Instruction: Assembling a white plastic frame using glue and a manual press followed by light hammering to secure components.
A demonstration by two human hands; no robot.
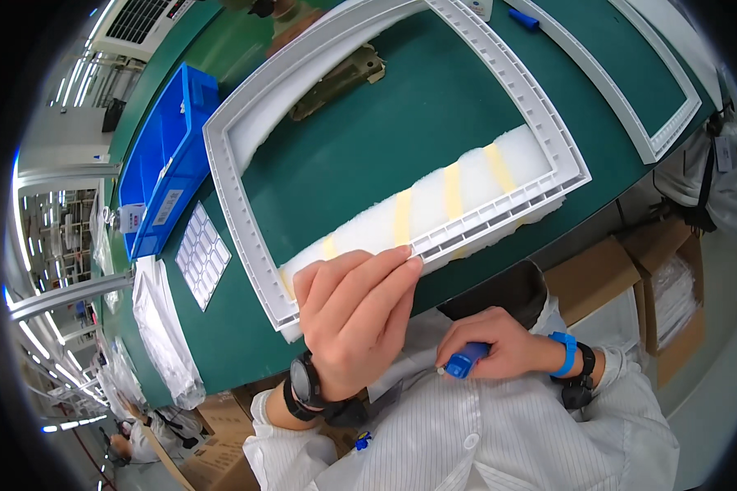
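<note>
A: Green tabletop (344, 176) under everything, blue divided bin (188, 164) off left. How's that white frame (240, 213) look?

B: Plastic-looking, four sides, rounded outline, tiny slots and ribs along its rim. It's on the tabletop, over puffy white foam (426, 209) with yellowish strips (453, 192).

A: Who's gripping what?

B: Left hand (356, 315): fingers bunched at the frame's near edge, can't tell if they're pinching. Right hand (504, 340): wrapped round a chunky blue tool (469, 360).
</note>
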